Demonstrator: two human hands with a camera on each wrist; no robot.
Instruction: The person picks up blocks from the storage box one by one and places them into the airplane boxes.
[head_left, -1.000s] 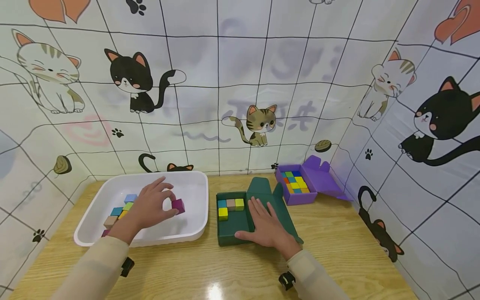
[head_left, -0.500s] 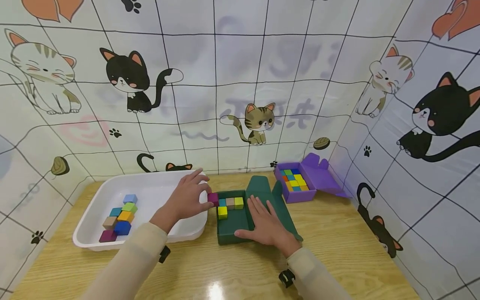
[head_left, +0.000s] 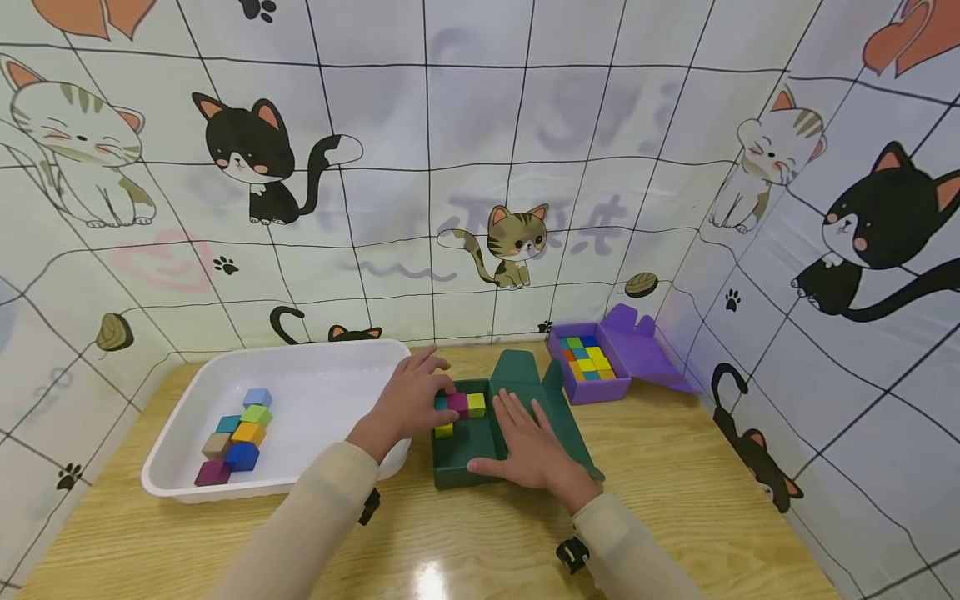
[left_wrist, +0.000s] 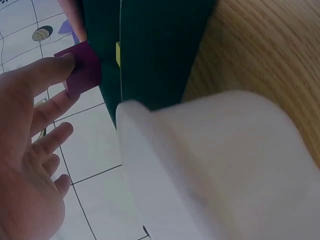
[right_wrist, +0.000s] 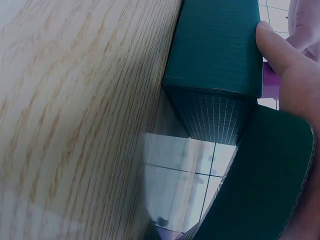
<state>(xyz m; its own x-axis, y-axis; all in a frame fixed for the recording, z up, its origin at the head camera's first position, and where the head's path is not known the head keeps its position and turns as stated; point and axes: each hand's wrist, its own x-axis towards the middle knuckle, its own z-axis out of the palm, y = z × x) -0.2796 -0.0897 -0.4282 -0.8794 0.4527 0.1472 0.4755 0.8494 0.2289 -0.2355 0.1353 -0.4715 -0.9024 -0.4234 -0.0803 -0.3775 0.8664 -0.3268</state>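
Note:
My left hand [head_left: 408, 398] pinches a magenta cube [left_wrist: 84, 69] between thumb and fingers, over the back left part of the green box [head_left: 457, 477]. In the head view the cube hides the tan one seen there before. Yellow cubes [head_left: 476, 405] show beside it in the box, and part of a blue-green one is covered by my fingers. My right hand [head_left: 528, 446] lies with fingers spread across the box's right wall and opened lid [head_left: 573, 433]. In the right wrist view its thumb [right_wrist: 272, 42] rests at the box's upper edge.
A white tray [head_left: 330, 467] on the left holds several coloured cubes [head_left: 242, 456] in its left half. Behind the green box to the right stands a purple box [head_left: 600, 392], lid open, filled with cubes. A cat-printed sheet rises behind the wooden table [head_left: 465, 550].
My left hand has carried the magenta cube rightward from above the white tray, past its rim, to over the green box. My right hand has stayed in place.

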